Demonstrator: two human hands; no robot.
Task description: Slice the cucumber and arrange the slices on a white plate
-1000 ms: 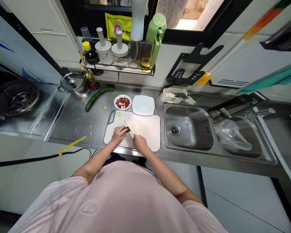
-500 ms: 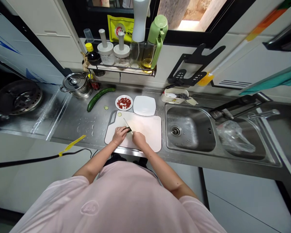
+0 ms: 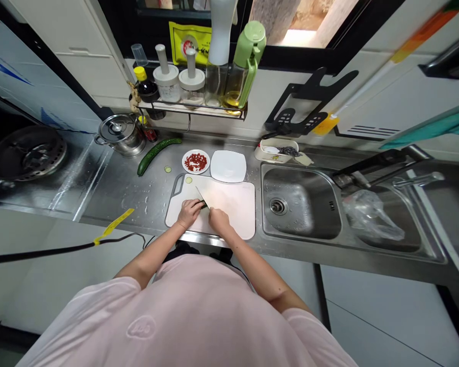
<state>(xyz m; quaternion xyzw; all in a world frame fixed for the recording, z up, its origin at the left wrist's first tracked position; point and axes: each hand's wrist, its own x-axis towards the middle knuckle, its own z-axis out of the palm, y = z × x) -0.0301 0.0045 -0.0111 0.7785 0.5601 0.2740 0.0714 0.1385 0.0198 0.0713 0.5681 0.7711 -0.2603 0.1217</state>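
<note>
My right hand (image 3: 219, 220) is closed round the handle of a kitchen knife (image 3: 202, 195), whose thin blade points up and left over the cutting board (image 3: 237, 204). Just left of the blade, my left hand (image 3: 189, 212) presses down on a dark green cucumber piece (image 3: 204, 205), mostly hidden under the fingers. A pale cucumber slice (image 3: 188, 180) lies at the board's upper left. On the counter beyond are another cucumber slice (image 3: 168, 169) and a long whole cucumber (image 3: 156, 154).
Behind the board stand a plate of chopped red pieces (image 3: 196, 162) and a white square plate (image 3: 228, 166). A steel sink (image 3: 302, 204) lies to the right, a lidded pot (image 3: 119, 133) at back left. A shelf of bottles and jars (image 3: 191, 81) hangs above.
Both hands and the knife stay in nearly the same place. The view has shifted very slightly.
</note>
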